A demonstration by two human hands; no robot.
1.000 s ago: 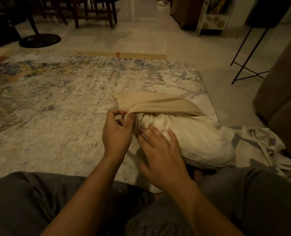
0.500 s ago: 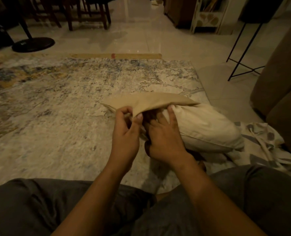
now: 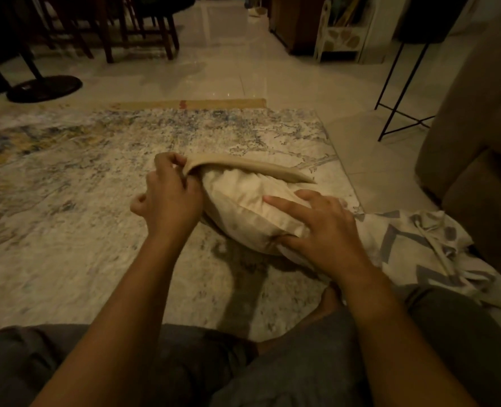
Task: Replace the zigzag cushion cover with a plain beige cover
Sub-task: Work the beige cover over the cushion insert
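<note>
Low light, so colours ran warm. The cream cushion insert [image 3: 243, 207] lay on a mottled blue-and-yellow rug [image 3: 96, 201], right in front of the person's crossed legs in dark grey trousers [image 3: 67, 362], with a bare foot [image 3: 328, 301] poking out just on the near side of the cushion.

The left hand [image 3: 170, 198] sat at the cushion's left end, fingers curled in and pinching the open edge of the beige cover [image 3: 258, 170]. That cover was only on a little way: it draped along the far top side of the cushion as a narrow band tapering to a point at the cushion's right, and most of the insert was bare.

The right hand [image 3: 322, 227] was flat on top of the cushion's near right corner, fingers spread and fairly straight, pressing down, with the thumb tucked against the near edge of the corner.

The zigzag cover [image 3: 419, 239], white with grey chevrons, lay crumpled just to the right of the cushion, touching it under the right hand.

Further right of the cushion was a brown sofa [image 3: 478, 171], and beyond the cushion on that side was a thin black metal stand [image 3: 399, 107] on the shiny tiled floor [image 3: 243, 77]. Well beyond the cushion to the left were a round black base [image 3: 44, 88] and dark wooden chair legs [image 3: 126, 30].

The only label-ish thing was a small reddish mark [image 3: 184, 104] on the rug's far tan border, too blurry to read.
</note>
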